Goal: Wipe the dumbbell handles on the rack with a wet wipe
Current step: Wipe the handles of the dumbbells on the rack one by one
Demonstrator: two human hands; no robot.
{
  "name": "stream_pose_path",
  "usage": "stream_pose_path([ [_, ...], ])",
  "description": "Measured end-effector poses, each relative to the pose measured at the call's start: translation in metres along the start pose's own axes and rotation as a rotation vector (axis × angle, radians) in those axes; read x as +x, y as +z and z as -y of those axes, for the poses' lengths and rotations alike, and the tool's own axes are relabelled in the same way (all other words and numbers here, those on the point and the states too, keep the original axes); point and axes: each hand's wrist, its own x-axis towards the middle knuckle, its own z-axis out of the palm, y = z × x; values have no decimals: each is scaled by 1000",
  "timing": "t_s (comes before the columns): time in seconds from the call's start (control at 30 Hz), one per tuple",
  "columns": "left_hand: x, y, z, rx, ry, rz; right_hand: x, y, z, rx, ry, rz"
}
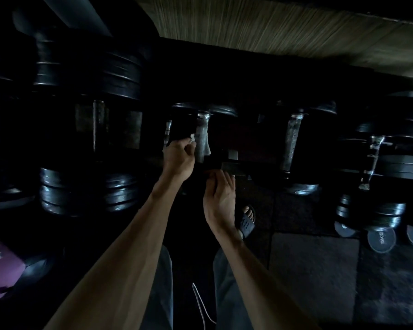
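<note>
The scene is very dark. Black dumbbells lie side by side on a rack. My left hand pinches a small white wet wipe and holds it against the left side of a grey metal dumbbell handle at the centre. Just below the rack's front rail hovers my right hand, its fingers loosely curled and holding nothing. Another handle lies to the right and a thin one just left of my left hand.
Large black dumbbells fill the left. More dumbbells and 5 kg plates sit low at the right. A purple object lies at the lower left. My sandalled foot stands on dark floor mats. A white cable hangs between my legs.
</note>
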Motion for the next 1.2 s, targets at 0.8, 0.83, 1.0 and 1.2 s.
stream_pose_path([
  [0.8, -19, 1, 6, 152, -21, 49, -1, 1, 2, 5, 15, -20],
  [0.83, -16, 1, 4, 124, -30, 42, -2, 0, 3, 5, 12, -19],
  [1.0, -25, 1, 6, 91, 35, 11, -1, -4, 0, 10, -23, 9],
  [1.2, -9, 10, -9, 104, 86, -98, 0, -4, -1, -13, -9, 32],
])
